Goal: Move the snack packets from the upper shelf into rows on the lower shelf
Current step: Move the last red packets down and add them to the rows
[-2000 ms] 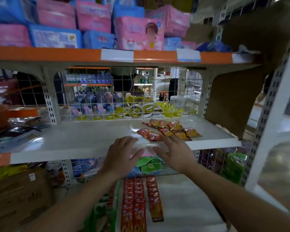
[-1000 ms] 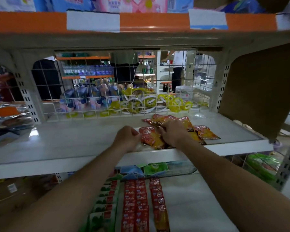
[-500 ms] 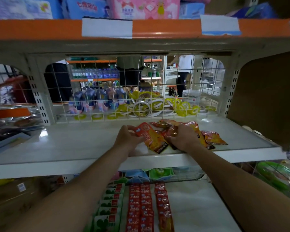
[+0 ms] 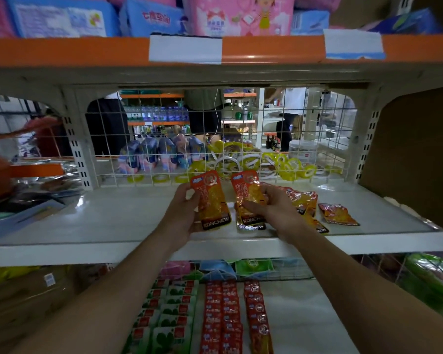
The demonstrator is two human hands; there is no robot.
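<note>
My left hand [image 4: 183,213] grips one orange snack packet [image 4: 211,198] upright above the white upper shelf [image 4: 113,221]. My right hand [image 4: 271,208] pinches a small stack of the same orange packets [image 4: 248,198], fanned at the bottom. A few more orange packets [image 4: 302,200] lie on the shelf to the right of that hand, one [image 4: 336,213] apart from the rest. Below, the lower shelf [image 4: 304,315] carries rows of red and orange packets [image 4: 228,315] and green-and-white packets [image 4: 169,318].
A wire mesh back [image 4: 215,139] closes the upper shelf, with yellow tape rolls behind it. An orange-edged shelf [image 4: 62,51] with pink and blue packs hangs overhead. A brown cardboard panel [image 4: 414,154] stands at the right, silver-wrapped goods [image 4: 36,185] at the left.
Both hands reached onto the upper shelf, gathered packets from the pile and raised them upright. The left hand went from flat to holding one packet. The view moved closer.
</note>
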